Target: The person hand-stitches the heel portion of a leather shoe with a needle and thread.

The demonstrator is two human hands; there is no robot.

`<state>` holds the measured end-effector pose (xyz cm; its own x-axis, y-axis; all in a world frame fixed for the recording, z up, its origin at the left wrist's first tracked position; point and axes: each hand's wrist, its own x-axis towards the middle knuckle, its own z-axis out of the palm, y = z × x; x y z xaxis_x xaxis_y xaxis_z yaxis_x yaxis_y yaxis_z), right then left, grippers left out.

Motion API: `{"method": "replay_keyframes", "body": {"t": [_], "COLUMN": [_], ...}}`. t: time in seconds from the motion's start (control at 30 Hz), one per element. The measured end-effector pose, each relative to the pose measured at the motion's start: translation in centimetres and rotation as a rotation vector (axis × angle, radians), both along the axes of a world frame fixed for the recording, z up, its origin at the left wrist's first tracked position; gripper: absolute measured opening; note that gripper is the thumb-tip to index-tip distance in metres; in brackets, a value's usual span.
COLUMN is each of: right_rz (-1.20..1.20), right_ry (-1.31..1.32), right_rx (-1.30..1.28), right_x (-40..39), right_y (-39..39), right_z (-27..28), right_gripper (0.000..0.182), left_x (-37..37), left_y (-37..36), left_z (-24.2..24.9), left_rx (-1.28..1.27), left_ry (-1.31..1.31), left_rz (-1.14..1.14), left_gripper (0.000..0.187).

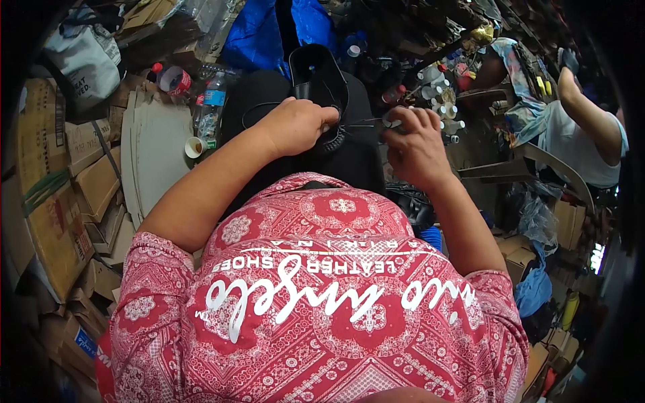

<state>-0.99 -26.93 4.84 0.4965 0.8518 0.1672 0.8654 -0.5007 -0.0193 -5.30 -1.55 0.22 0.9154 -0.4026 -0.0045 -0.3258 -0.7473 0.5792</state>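
Our left hand (299, 124) closes around a black shoe (319, 80) held out over our lap, beside the plastic bottle (209, 107). Our right hand (413, 144) pinches a thin dark tool (366, 123) whose tip meets the shoe's edge; small white bottles (440, 107) stand just beyond.

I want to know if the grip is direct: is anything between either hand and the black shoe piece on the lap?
Nothing visible. The left hand is closed directly on the black shoe piece at its lower edge. The right hand sits just beside it, pinching a thin dark tool that points at the piece, with only open space between.
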Motion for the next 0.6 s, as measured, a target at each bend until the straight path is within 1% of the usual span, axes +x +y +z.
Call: {"method": "replay_keyframes", "body": {"t": [0.07,0.1,0.2,0.23,0.27,0.37,0.4,0.47,0.53,0.6], "right_rz": [-0.111,-0.141,-0.097,-0.036,-0.035,0.054,0.061,0.085,0.104,0.125], "right_ry": [0.130,0.114,0.140,0.053,0.052,-0.019,-0.019,0.031,0.045,0.057], "right_rx": [0.074,0.150,0.178,0.149,0.152,-0.015,-0.016,-0.136,-0.150,-0.165], "right_x": [-0.3,-0.5,-0.1,0.0,0.2,0.7,0.8,0.9,1.4,1.6], "right_y": [-1.2,-1.0,0.3,1.0,1.6,3.2,3.6,4.2,4.4,4.3], "right_z": [0.1,0.2,-0.2,-0.3,-0.6,-1.6,-1.6,-1.7,-1.9,-2.0], "right_gripper": [0.021,0.022,0.021,0.017,0.017,0.010,0.010,0.012,0.015,0.017], "left_x": [0.0,0.1,0.3,0.4,0.3,0.3,0.2,0.1,-0.1,-0.6], "left_y": [0.0,0.0,-0.2,-0.2,-0.2,-0.2,-0.2,-0.1,0.2,1.0], "left_z": [0.1,0.2,0.4,0.5,0.5,0.1,0.0,0.1,0.2,0.3], "left_rx": [0.014,0.029,0.036,0.039,0.041,0.039,0.034,0.056,0.079,0.132], "left_ry": [0.017,0.031,0.043,0.041,0.024,-0.003,-0.010,-0.007,-0.005,-0.091], "left_rz": [0.002,-0.003,-0.019,-0.020,-0.030,-0.030,-0.029,-0.027,-0.032,-0.062], "left_gripper": [0.011,0.011,0.011,0.011,0.011,0.011,0.011,0.011,0.012,0.014]}}
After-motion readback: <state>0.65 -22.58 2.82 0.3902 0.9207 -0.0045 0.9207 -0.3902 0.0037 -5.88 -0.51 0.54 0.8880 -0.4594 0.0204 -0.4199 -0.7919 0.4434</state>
